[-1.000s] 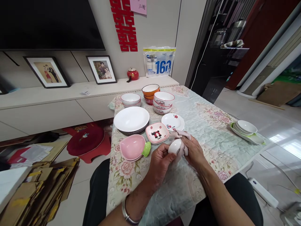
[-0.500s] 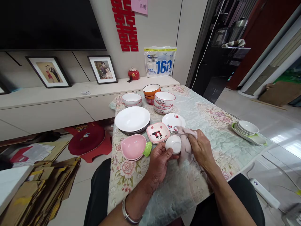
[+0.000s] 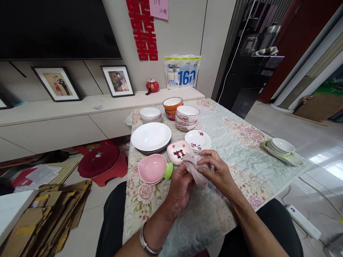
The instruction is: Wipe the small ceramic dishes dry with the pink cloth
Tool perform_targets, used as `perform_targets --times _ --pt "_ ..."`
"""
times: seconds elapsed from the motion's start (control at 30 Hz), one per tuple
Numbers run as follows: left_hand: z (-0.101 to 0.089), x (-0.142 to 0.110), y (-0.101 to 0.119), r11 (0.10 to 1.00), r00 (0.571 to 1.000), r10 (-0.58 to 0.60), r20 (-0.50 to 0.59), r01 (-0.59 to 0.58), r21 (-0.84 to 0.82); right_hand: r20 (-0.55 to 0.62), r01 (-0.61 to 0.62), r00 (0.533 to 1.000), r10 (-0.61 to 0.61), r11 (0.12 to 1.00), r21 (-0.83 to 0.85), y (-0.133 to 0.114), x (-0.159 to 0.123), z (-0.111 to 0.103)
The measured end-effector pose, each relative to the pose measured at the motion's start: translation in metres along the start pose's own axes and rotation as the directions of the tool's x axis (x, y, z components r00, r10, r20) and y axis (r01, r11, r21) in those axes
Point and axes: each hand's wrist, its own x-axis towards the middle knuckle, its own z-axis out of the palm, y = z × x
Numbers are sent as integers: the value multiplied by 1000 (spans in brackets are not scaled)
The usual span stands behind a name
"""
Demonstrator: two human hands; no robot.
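A pale pink cloth (image 3: 197, 170) is draped over the small white bowl, which it now hides. My left hand (image 3: 181, 182), with a silver bangle on its wrist, is closed around the bowl under the cloth. From the right, my right hand (image 3: 217, 173) presses the cloth against the bowl with bent fingers. Just beyond them lies a square cat-patterned dish (image 3: 179, 152). Left of my left hand is a pink peach-shaped dish (image 3: 152, 169) with a green leaf handle. Behind the cloth sits a stack of flower-patterned plates (image 3: 197, 140).
Large white plates (image 3: 150, 137) are stacked at the left table edge. Behind them stand white bowls (image 3: 150, 114), orange bowls (image 3: 172, 104) and red-rimmed bowls (image 3: 187, 113). Small white bowls (image 3: 282, 145) rest on a green-edged dish at the right edge. A red stool (image 3: 99, 160) is on the floor.
My right hand has moved left, bringing the cloth over the small white bowl and covering it. My left hand has stayed in nearly the same place.
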Motion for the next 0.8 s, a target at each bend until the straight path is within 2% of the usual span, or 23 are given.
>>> perform_targets --times 0.13,0.2,0.53,0.6,0.73,0.8 --pt "-2 0 -2 1000 999 27 31 -27 10 124 -139 984 131 989 57 -1 -2 0" --pt "-2 -1 -3 999 998 43 43 -44 28 155 -171 975 158 983 73 -2 -3 0" --pt "-1 -3 -7 996 997 59 50 -62 57 -35 -89 996 85 986 -144 0 -5 17" --pt "0 -2 -6 997 997 64 46 -66 42 -14 -61 998 60 987 -152 -2 -5 18" --pt "-1 0 -3 999 999 20 39 -19 -26 143 13 990 -6 999 -43 -4 -3 16" --pt "-2 1 -3 998 999 8 38 -6 -65 136 2 991 1 1000 -18 -3 -2 16"
